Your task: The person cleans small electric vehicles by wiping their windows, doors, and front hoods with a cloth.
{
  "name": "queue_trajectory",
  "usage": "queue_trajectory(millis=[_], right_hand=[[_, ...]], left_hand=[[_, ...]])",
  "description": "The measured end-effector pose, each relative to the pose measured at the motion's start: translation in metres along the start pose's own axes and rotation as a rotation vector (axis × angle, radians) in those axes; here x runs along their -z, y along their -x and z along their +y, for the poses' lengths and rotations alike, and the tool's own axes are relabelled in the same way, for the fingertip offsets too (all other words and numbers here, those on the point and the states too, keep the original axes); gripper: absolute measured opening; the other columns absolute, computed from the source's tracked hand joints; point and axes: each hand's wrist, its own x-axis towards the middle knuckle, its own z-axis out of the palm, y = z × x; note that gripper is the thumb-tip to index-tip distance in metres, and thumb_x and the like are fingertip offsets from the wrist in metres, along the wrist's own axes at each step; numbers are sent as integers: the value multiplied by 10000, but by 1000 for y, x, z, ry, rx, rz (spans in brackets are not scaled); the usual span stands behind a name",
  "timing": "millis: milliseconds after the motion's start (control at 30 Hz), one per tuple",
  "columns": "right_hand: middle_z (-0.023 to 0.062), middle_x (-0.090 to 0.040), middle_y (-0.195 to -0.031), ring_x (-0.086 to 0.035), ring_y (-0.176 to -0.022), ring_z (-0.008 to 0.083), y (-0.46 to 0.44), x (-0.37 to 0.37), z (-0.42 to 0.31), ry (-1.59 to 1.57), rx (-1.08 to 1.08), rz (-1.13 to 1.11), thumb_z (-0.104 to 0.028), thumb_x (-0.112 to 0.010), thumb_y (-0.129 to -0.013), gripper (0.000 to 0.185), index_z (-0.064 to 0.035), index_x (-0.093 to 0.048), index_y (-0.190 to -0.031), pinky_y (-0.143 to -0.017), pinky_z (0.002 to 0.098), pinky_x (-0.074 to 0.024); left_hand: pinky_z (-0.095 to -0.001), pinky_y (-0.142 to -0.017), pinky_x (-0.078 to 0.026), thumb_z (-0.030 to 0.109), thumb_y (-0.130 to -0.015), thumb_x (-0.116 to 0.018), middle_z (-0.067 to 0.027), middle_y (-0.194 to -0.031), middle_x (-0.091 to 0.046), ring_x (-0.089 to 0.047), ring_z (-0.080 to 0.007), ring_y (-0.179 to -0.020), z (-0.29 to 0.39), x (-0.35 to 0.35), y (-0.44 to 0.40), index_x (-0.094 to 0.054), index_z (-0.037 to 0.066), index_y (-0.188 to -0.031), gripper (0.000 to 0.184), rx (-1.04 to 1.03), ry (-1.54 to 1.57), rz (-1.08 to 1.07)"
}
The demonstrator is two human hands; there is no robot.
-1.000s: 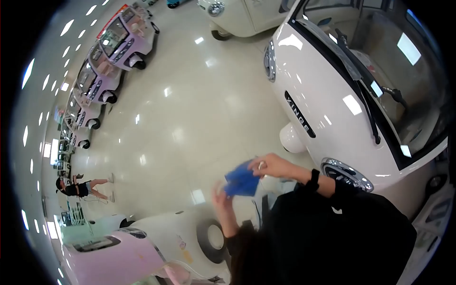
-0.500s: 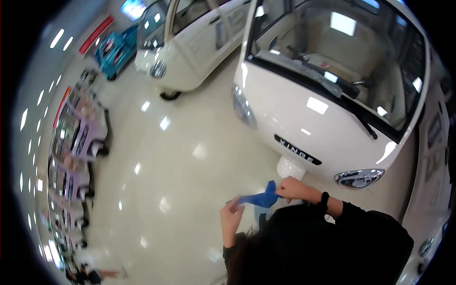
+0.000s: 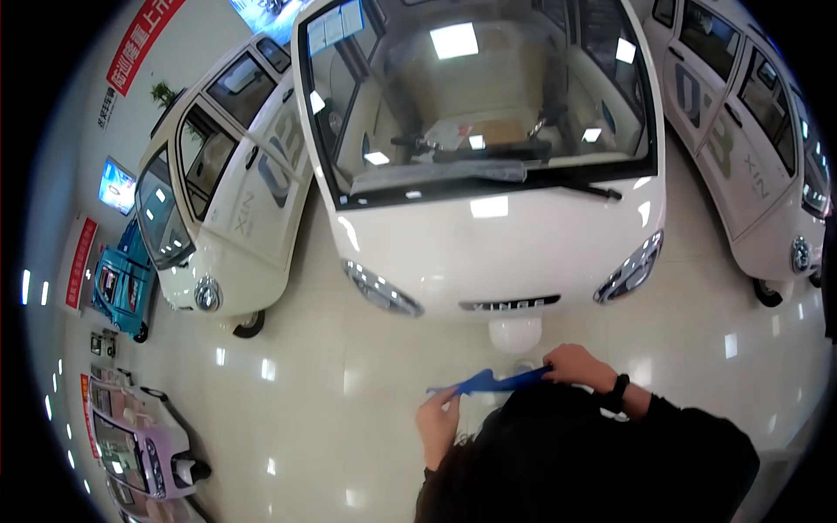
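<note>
A blue cloth (image 3: 488, 382) is stretched between my two hands, low in front of my body. My left hand (image 3: 438, 424) pinches its left end, fingers closed. At the other end my right hand (image 3: 577, 366) is closed on the cloth, a black band on that wrist. Just beyond the hands stands a white three-wheeled vehicle (image 3: 497, 253), its nose facing me. A dark badge (image 3: 510, 303) runs across its front above a white front fender (image 3: 515, 334). My head and dark clothing hide part of the space below the cloth.
A cream vehicle (image 3: 235, 253) stands to the left and another white vehicle (image 3: 741, 174) to the right. Farther left are a teal vehicle (image 3: 125, 283) and pink ones (image 3: 135, 444). Glossy floor tiles (image 3: 305, 418) reflect the ceiling lights.
My view has turned, so the white vehicle now faces me squarely and the right-hand one shows. The cloth has gone from bunched and sagging to pulled straighter between my hands.
</note>
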Motion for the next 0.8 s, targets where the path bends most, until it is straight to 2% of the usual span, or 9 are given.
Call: queue_trajectory(millis=[133,267,500,533,567,667,700,733,800], right_hand=[[44,-659,-597,-650,-534,172,-13,31,0,-269,-136,-108,-307,-624,-871,255,-74,-666,-774,-541,295,-494],[80,-668,-640,-647,-507,171,-44,42,5,-103,10,22,-255,-629,-876,219,-48,-660,-811,-532,303,-508],[104,-683,-786,-673,-659,138,-133,107,-38,-928,24,623,-112,-552,-948,119,-4,-558,-996,-557,244,-514],[104,-683,-786,-673,-659,138,-152,111,-41,-895,21,621,-112,-552,-948,119,-4,-558,-996,-557,244,-514],[119,-684,-814,-680,-703,170,-177,109,-43,-913,79,824,-127,-539,-956,149,-15,-558,-1053,-599,265,-522],[155,-682,-885,-681,-781,257,-237,106,-60,-727,35,1107,-160,-509,-972,223,-40,-548,-1156,-684,327,-532],[176,-679,-928,-675,-813,312,-256,105,-63,-535,-67,1161,-179,-493,-980,259,-53,-537,-1202,-729,369,-534],[225,-640,-1075,-628,-957,395,-282,91,-60,-388,-71,1168,-209,-474,-984,331,-35,-508,-1264,-840,449,-496],[316,-523,-1243,-494,-1187,450,-322,59,-48,-128,-76,940,-217,-507,-964,484,51,-414,-1355,-1008,488,-396]], left_hand=[[-375,-616,-509,185,-804,-699,-99,-778,-697,-655,-324,-689,-10,14,-25,-727,95,-863,112,-76,-118,-27],[-367,-587,-507,197,-800,-704,-92,-709,-685,-656,-302,-637,-20,22,-53,-726,108,-850,104,-3,-156,-40],[-347,-563,-458,332,-894,-620,-99,-648,-656,-622,-224,-582,-8,48,-187,-709,43,-826,310,-34,56,-152],[-362,-554,-444,294,-902,-612,-110,-647,-644,-593,-211,-560,-3,48,-217,-693,18,-787,310,-87,-82,-101],[-263,-536,-471,199,-880,-660,-76,-618,-671,-620,-117,-548,-1,48,-246,-690,-35,-843,239,-157,-42,-26],[-259,-565,-479,183,-902,-634,-85,-662,-684,-634,-128,-590,-22,21,-338,-687,-52,-864,244,-149,250,138],[-258,-675,-504,177,-915,-615,-123,-866,-710,-673,-153,-782,-36,7,-366,-653,-52,-1061,274,-91,319,95],[-258,-675,-504,177,-915,-615,-123,-866,-710,-673,-153,-782,-49,-15,-387,-653,-52,-1061,274,-88,351,84],[-365,-855,-503,187,-909,-575,-229,-1092,-651,-648,-309,-995,-68,-59,-407,-564,-24,-1235,389,-155,537,316]])
